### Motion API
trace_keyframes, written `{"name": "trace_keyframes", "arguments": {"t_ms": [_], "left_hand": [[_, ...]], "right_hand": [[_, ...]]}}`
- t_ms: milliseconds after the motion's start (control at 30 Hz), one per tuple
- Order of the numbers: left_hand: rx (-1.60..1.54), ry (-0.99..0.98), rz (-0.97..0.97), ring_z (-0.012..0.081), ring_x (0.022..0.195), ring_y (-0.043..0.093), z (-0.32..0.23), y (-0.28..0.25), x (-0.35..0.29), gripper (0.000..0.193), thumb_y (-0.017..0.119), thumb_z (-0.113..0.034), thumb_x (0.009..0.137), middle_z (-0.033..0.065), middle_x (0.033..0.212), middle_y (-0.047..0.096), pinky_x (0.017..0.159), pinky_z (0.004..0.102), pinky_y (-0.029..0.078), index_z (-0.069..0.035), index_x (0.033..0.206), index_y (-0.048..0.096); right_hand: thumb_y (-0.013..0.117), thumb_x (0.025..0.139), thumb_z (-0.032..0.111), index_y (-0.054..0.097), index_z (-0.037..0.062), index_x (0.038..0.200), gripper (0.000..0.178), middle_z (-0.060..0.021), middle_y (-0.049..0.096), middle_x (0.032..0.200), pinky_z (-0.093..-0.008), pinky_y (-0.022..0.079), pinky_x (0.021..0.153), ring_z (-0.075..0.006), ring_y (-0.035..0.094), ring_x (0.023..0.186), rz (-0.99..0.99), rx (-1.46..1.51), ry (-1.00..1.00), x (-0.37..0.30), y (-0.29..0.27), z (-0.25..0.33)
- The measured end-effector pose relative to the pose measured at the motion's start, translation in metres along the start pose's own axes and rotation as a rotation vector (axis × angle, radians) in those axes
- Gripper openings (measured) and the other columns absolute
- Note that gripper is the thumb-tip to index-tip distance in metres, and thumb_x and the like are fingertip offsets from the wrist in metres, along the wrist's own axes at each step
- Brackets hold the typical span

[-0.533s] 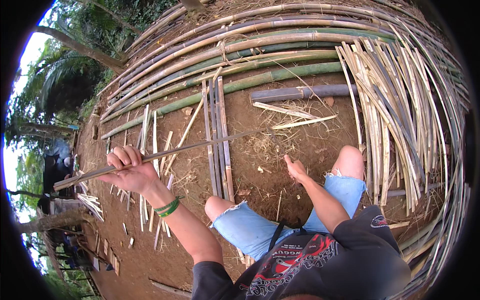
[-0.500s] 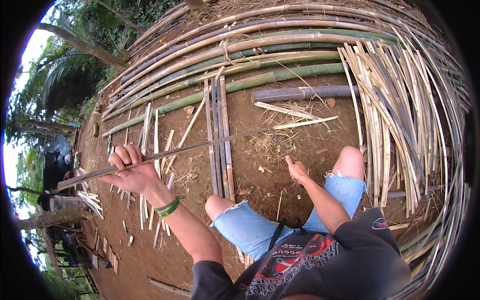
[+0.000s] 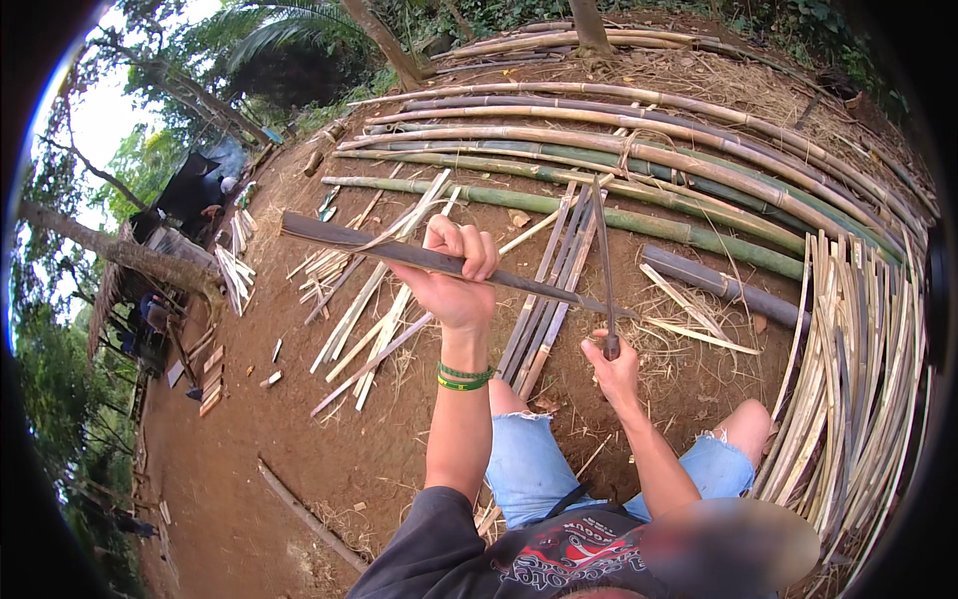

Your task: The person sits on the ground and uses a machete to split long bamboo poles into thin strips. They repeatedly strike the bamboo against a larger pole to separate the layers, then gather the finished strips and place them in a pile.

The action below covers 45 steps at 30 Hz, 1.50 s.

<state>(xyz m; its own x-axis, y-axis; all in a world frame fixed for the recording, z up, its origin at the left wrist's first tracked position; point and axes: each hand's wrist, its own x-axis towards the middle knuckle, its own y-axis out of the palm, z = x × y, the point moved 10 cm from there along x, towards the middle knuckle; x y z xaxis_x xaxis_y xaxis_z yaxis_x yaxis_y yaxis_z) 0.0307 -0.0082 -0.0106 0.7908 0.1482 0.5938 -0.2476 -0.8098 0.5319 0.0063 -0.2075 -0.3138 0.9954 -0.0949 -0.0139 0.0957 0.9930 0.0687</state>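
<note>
My left hand (image 3: 454, 280) is raised, its fingers curled round a long dark bamboo strip (image 3: 344, 238). The strip slants from upper left down to the right, its thick end sticking out left of the hand. At lower right my right hand (image 3: 614, 374) grips the handle of a long narrow knife (image 3: 605, 250), whose blade points away from me. Near the base of the blade, the strip's thin right end crosses the knife; I cannot tell whether they touch.
Several long bamboo poles (image 3: 559, 135) lie across the far ground. A large pile of split strips (image 3: 848, 369) is at the right. Dark slats (image 3: 549, 290) and pale strips (image 3: 384, 329) lie ahead, and a short thick bamboo piece (image 3: 714, 285) beyond my right hand. Shavings litter the soil.
The view has swung left. My left hand and the strip have come closer to my right hand, and the knife shows longer, its blade now crossing the strip's right end.
</note>
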Motion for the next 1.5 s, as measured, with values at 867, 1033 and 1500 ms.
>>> {"name": "trace_keyframes", "arguments": {"t_ms": [867, 1033, 1500], "left_hand": [[-0.545, -0.455, 0.681, 0.0093, 0.051, 0.043, -0.127, 0.137, 0.072, 0.033, 0.023, -0.024, 0.109, -0.0021, 0.062, 0.04, 0.051, 0.026, 0.035, -0.012, 0.083, 0.039], [-0.275, -0.257, 0.483, 0.0059, 0.048, 0.018, -0.178, 0.138, 0.089, 0.031, 0.031, -0.023, 0.108, -0.0048, 0.061, 0.026, 0.041, 0.0238, 0.015, -0.013, 0.081, 0.041], [2.379, 0.098, -0.55, 0.0436, 0.105, 0.049, -0.277, -0.162, 0.093, 0.066, 0.056, -0.051, 0.093, 0.0326, 0.111, 0.05, 0.093, 0.0434, 0.041, 0.009, 0.118, 0.047]], "right_hand": [[0.081, 0.08, 0.024, 0.063, 0.0007, 0.092, 0.032, 0.0006, 0.06, 0.063, -0.0267, 0.041, 0.054, -0.0067, 0.051, 0.058, 0.09, -0.126, -0.246, 0.039, 0.028, 0.111], [0.081, 0.08, 0.026, 0.063, 0.001, 0.092, 0.033, 0.0015, 0.056, 0.062, -0.027, 0.04, 0.054, -0.0067, 0.048, 0.058, 0.102, -0.118, -0.227, 0.044, 0.03, 0.112], [0.082, 0.08, 0.026, 0.063, 0.0011, 0.09, 0.033, 0.0032, 0.056, 0.064, -0.0243, 0.038, 0.054, -0.0049, 0.046, 0.058, 0.099, -0.065, -0.211, 0.043, 0.044, 0.108]]}}
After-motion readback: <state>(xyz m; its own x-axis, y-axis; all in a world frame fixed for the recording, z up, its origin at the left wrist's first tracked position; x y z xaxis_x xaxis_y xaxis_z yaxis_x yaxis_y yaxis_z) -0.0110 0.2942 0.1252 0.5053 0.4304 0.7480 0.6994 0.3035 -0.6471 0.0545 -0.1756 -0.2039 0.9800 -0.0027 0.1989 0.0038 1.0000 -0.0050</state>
